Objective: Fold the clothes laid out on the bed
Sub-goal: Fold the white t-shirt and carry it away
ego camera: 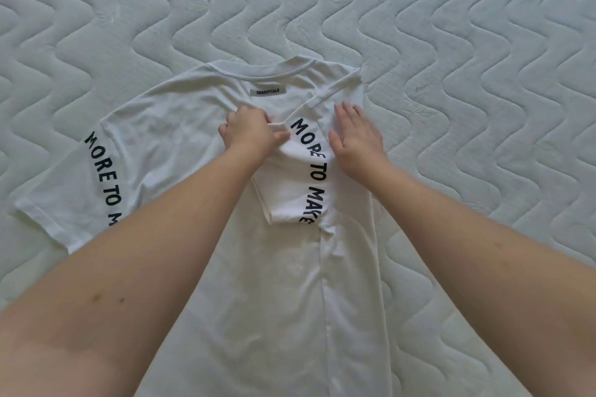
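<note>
A white T-shirt [180, 126] with black lettering on its sleeves lies on the bed, collar away from me. Its right side is folded inward, so the right sleeve [296, 184] lies across the chest. My left hand [250, 134] pinches the top corner of that folded sleeve near the middle of the chest. My right hand [354, 135] rests flat, fingers straight, on the folded right edge of the shirt. The left sleeve [74, 190] is spread out flat to the left. My forearms hide parts of the shirt's lower body.
The quilted pale mattress [467, 58] with a wavy stitch pattern surrounds the shirt on all sides. No other garment or object is in view.
</note>
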Demonstrator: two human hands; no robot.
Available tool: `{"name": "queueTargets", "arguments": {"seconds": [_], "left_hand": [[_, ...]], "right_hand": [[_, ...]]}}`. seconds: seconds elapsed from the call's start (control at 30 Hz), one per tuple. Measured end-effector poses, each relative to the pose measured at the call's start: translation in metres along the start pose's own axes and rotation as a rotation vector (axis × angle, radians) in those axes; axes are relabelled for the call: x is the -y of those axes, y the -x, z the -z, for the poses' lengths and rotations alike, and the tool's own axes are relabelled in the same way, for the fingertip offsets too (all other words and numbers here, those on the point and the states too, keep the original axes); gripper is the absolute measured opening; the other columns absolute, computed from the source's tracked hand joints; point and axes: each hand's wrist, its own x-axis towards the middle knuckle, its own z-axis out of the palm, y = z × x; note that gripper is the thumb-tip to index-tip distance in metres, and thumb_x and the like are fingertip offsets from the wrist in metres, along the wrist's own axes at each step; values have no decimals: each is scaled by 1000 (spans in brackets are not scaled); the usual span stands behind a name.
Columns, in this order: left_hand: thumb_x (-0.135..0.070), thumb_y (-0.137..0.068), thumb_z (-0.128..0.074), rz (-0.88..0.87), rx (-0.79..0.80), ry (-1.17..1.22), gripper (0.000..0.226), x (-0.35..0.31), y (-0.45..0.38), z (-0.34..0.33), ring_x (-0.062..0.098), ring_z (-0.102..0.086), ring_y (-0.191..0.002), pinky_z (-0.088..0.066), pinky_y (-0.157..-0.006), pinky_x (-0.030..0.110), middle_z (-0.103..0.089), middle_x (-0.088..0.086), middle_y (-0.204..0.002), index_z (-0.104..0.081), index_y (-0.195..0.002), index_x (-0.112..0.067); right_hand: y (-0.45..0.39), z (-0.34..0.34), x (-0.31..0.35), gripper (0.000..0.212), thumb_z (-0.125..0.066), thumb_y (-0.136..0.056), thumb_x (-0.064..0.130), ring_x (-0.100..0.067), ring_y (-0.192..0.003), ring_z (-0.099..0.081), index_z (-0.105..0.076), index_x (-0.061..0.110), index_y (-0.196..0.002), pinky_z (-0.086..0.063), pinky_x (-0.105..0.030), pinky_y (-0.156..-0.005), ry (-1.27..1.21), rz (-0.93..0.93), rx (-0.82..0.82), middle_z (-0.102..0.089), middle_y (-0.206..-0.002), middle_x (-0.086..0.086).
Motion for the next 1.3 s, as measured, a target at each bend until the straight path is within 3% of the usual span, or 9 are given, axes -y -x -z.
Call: {"name": "queueTargets", "arguments": {"seconds": [0.23, 0.37, 0.5, 0.63, 0.7, 0.87, 1.0, 1.1, 1.3], "left_hand": [[-50, -93, -56, -102, -57, 219, 35, 23, 4, -6, 32, -59, -92, -38, -68, 35, -63, 6, -89, -54, -87, -16], [-67, -81, -62, -94, 55, 156, 49, 36, 6, -8, 29, -61, -91, -46, -75, 37, -66, 4, -88, -61, -88, -18], [-52, -80, -73, -42, 109, 206, 37, 56, 14, -4, 26, -61, -84, -44, -67, 35, -62, 1, -75, -60, -79, -18], [-45, -90, -64, 24, 48, 417, 34, 66, 25, -2, 24, -61, -77, -49, -66, 35, -63, 1, -77, -61, -84, -11], [-47, -93, -59, 64, 41, 488, 43, 64, 35, 1, 25, -55, -70, -40, -60, 34, -57, 3, -69, -58, -77, -7], [-40, -80, -78, 33, 165, 653, 26, 62, 61, 6, 17, -66, -77, -50, -69, 32, -70, -3, -82, -69, -94, -19], [-18, -88, -65, -120, -39, 511, 13, 52, 91, 7, 19, -62, -82, -46, -68, 31, -68, -4, -86, -66, -101, -19], [-8, -87, -61, -338, -235, 326, 22, 33, 116, -3, 33, -63, -81, -49, -66, 39, -70, 8, -90, -66, -107, -16], [4, -51, -77, -662, -247, -7, 34, -18, 151, -42, 27, -58, -59, -31, -41, 28, -56, 5, -69, -59, -73, -14]], "right_hand": [[-44, 8, -15, 70, -17, -101, 56, -10, -149, 14, 8, 21, -156, 8, -32, -119, 277, 29, 113, 16, -163, 3], [-52, 3, -22, 72, -12, -98, 60, -9, -148, 19, 15, 24, -154, 9, -34, -120, 344, 32, 106, 23, -161, 6], [-54, -2, -24, 72, -11, -98, 61, -10, -147, 20, 15, 24, -154, 10, -34, -119, 344, 35, 87, 23, -161, 5], [-54, -2, -24, 73, -11, -98, 61, -11, -147, 20, 16, 23, -154, 11, -35, -119, 346, 41, 102, 24, -161, 4], [-56, 2, -21, 73, -13, -98, 60, -12, -148, 19, 15, 23, -154, 10, -36, -119, 345, 29, 141, 23, -161, 3], [-34, 21, -3, 52, -29, -105, 28, -17, -150, -8, -21, 13, -154, -2, -30, -119, 140, 71, -59, -13, -163, -4], [-10, 6, 5, 50, -33, -103, 19, -23, -142, -31, -31, 14, -152, -21, -33, -116, -163, 38, -35, -34, -155, -7], [-16, 2, 9, 51, -32, -104, 20, -16, -144, -26, -24, 17, -154, -16, -25, -114, -445, -82, 19, -29, -158, -1], [-29, 12, 6, 39, -37, -92, 35, -15, -117, -58, -55, 45, -125, -38, -39, -110, -797, -193, 39, -65, -123, 10]]}}
